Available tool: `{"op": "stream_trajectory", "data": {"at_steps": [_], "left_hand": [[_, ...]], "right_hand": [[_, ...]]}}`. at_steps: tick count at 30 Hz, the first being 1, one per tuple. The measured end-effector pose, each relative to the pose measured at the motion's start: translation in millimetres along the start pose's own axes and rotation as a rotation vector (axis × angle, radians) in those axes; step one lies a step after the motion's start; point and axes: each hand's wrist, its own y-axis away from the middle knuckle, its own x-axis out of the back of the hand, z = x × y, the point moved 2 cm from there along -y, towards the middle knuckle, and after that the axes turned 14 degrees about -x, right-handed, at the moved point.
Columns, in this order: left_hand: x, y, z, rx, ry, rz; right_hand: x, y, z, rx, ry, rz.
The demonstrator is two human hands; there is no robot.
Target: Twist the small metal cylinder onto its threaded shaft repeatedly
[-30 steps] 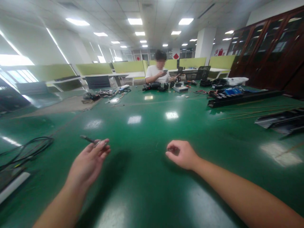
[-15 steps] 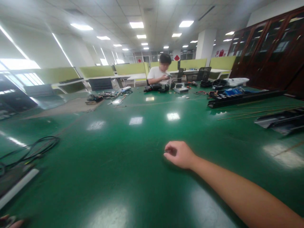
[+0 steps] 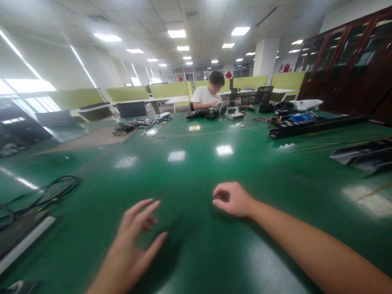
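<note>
My right hand (image 3: 234, 199) rests low over the middle of the green tabletop (image 3: 183, 183), its fingers curled in towards the thumb. Something small and dark may be inside the curl, but I cannot make it out. To the left, my left hand (image 3: 137, 232) hovers above the table with thumb and fingers apart and nothing between them. A shiny metallic thing (image 3: 18, 286), cut off by the frame, lies in the bottom left corner.
Black cables (image 3: 58, 190) and a light-coloured bar (image 3: 27, 243) lie at the left. Black channels (image 3: 318, 126) and thin rods (image 3: 330, 143) are on the right. Across the table sits a person (image 3: 206, 96) behind a power drill (image 3: 196, 113) and a grey box (image 3: 235, 116).
My left hand has come in from the bottom left corner, away from the metallic thing, to the table's front middle. My right hand stays almost still. The person opposite has lowered their hand.
</note>
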Motion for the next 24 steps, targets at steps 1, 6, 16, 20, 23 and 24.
{"op": "stream_trajectory", "data": {"at_steps": [1, 6, 16, 20, 23, 24], "left_hand": [[-18.4, -17.2, 7.9, -0.098, 0.05, -0.077], [-83.2, -93.8, 50.5, -0.485, 0.144, -0.28], [-99.5, -104.7, 61.8, -0.579, 0.037, -0.385], [-83.7, -92.9, 43.8, -0.499, 0.087, -0.337], [-46.9, -66.5, 7.7, -0.307, 0.073, -0.206], [-29.5, -54.2, -5.3, -0.231, 0.073, -0.139]], "right_hand": [[0.7, 0.4, -0.1, 0.001, -0.014, -0.007], [-1.4, 0.9, 1.6, 0.009, -0.087, -0.1], [-9.2, -0.7, 5.6, -0.052, -0.191, -0.173], [-5.3, 2.1, 1.2, -0.095, -0.224, -0.299], [-2.6, 2.9, -0.4, -0.155, -0.24, -0.343], [-2.4, 2.9, -0.5, -0.166, -0.241, -0.345]]}}
